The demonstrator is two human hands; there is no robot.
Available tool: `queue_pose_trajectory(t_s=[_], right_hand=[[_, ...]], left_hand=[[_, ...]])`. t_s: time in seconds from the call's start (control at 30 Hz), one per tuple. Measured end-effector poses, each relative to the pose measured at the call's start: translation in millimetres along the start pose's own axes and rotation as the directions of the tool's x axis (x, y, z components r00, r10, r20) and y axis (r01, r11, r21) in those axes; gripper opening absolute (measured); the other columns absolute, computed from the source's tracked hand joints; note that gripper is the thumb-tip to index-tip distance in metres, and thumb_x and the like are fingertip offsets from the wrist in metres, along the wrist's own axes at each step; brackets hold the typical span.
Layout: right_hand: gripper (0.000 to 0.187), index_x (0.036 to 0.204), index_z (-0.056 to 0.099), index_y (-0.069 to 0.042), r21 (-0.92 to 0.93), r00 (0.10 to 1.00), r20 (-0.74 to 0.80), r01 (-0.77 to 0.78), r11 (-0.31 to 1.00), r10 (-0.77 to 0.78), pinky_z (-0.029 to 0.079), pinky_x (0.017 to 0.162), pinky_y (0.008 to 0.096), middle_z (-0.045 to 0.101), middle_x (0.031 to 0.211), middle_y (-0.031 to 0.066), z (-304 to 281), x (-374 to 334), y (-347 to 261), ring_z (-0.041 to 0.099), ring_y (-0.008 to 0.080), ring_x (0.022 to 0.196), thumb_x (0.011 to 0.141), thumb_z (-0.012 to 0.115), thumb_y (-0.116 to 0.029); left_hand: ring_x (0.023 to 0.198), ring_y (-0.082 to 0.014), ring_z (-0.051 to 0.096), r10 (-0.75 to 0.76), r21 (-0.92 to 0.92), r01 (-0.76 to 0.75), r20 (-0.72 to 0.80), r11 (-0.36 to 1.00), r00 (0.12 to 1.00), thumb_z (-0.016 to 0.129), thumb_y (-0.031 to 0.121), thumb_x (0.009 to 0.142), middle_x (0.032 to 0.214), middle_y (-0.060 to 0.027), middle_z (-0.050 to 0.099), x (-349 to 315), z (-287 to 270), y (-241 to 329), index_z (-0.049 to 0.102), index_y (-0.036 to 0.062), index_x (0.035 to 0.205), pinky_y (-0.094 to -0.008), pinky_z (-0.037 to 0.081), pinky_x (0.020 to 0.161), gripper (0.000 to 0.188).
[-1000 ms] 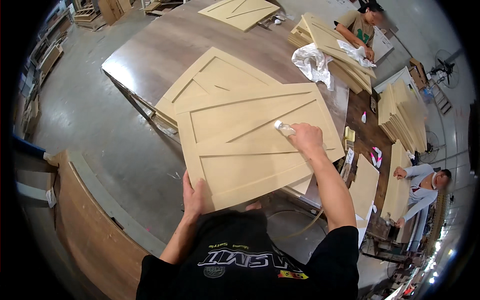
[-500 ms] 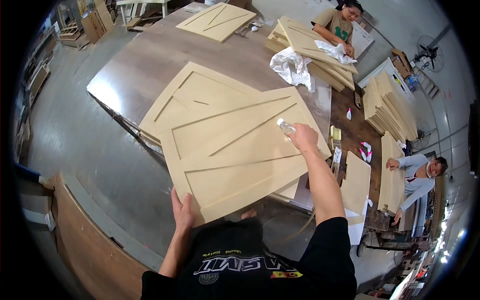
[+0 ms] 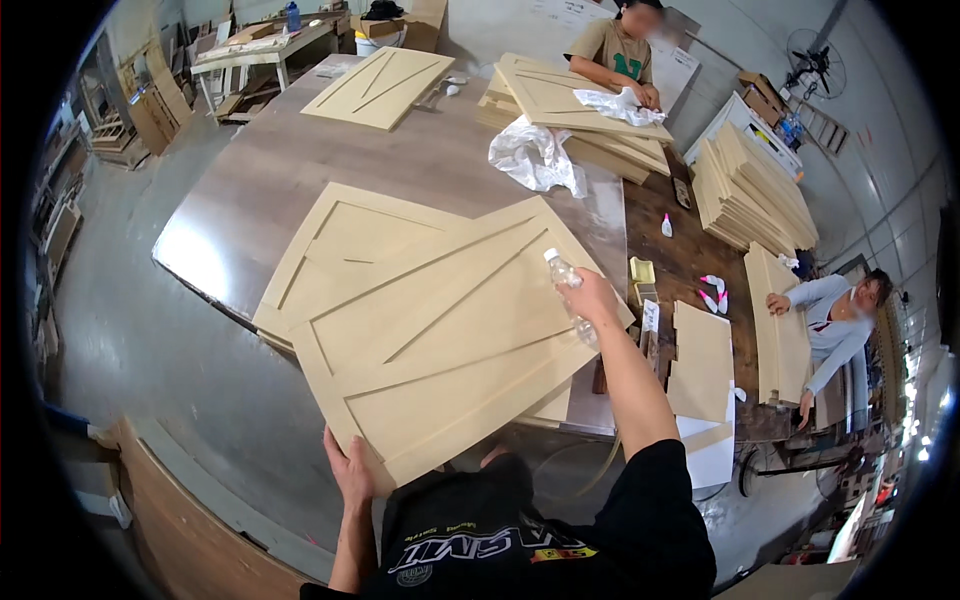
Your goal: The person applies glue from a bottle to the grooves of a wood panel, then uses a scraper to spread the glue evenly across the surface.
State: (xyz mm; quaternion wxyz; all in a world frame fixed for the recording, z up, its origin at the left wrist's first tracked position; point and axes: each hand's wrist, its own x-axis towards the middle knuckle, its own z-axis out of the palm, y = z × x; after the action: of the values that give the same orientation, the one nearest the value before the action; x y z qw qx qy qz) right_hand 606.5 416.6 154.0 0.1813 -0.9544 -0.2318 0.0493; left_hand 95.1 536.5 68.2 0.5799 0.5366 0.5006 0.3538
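A cream door-like wooden panel with grooved slanting lines lies across a second panel on the big table. My left hand grips the near left corner of the upper panel, thumb on its face and fingers at the edge and partly hidden below. In my right hand is a clear plastic bottle with a white cap, held over the panel's right part. The fingers wrap round its middle, and its cap end points away from me.
The brown table carries another panel at the back. White cloth lies beside stacked panels, where a co-worker stands. Pink-and-white bottles and a yellow tub are right. Another co-worker handles a board.
My view has shifted, so the table and co-workers appear further left. The bottle has turned in my right hand and shows more of its length. My left hand still holds the panel corner.
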Motion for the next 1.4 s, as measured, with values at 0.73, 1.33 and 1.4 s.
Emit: queue_pose_trajectory(t_s=[0.73, 1.33, 1.4], right_hand=[[0.057, 0.132, 0.059, -0.004, 0.748, 0.641, -0.561, 0.121, 0.653, 0.524, 0.048, 0.1, 0.0389, 0.069, 0.124, 0.0141, -93.1, 146.4, 318.3, 0.065, 0.0277, 0.115, 0.084, 0.08, -0.025], [0.051, 0.142, 0.054, 0.0, 0.722, 0.857, -0.412, 0.099, 0.685, 0.31, 0.045, 0.107, 0.0407, 0.059, 0.14, 0.0149, -11.7, 36.4, 280.5, 0.058, 0.0289, 0.125, 0.097, 0.07, -0.018], [0.049, 0.141, 0.055, 0.0, 0.53, 0.971, -0.238, 0.127, 0.838, 0.003, 0.046, 0.103, 0.0373, 0.062, 0.134, 0.0145, 2.3, 22.0, 241.8, 0.059, 0.0253, 0.121, 0.098, 0.068, -0.018]], left_hand=[[0.149, -0.0344, 0.035, 0.236, 0.891, -0.37, 0.313, 0.263, 0.92, 0.062, 0.02, 0.096, 0.151, -0.0154, 0.048, -52.3, 151.0, 41.7, 0.057, 0.0094, 0.137, -0.0632, 0.006, 0.124, 0.043], [0.15, -0.0381, 0.032, 0.193, 0.93, -0.31, 0.273, 0.198, 0.943, 0.063, 0.045, 0.097, 0.156, -0.0212, 0.041, -67.2, 128.0, 56.4, 0.045, 0.0105, 0.152, -0.0635, 0.014, 0.122, 0.068], [0.15, -0.0382, 0.031, 0.194, 0.91, -0.374, 0.34, 0.18, 0.92, 0.065, 0.043, 0.096, 0.156, -0.0217, 0.041, -74.6, 133.3, 65.6, 0.044, 0.0113, 0.152, -0.0634, 0.015, 0.122, 0.068]])
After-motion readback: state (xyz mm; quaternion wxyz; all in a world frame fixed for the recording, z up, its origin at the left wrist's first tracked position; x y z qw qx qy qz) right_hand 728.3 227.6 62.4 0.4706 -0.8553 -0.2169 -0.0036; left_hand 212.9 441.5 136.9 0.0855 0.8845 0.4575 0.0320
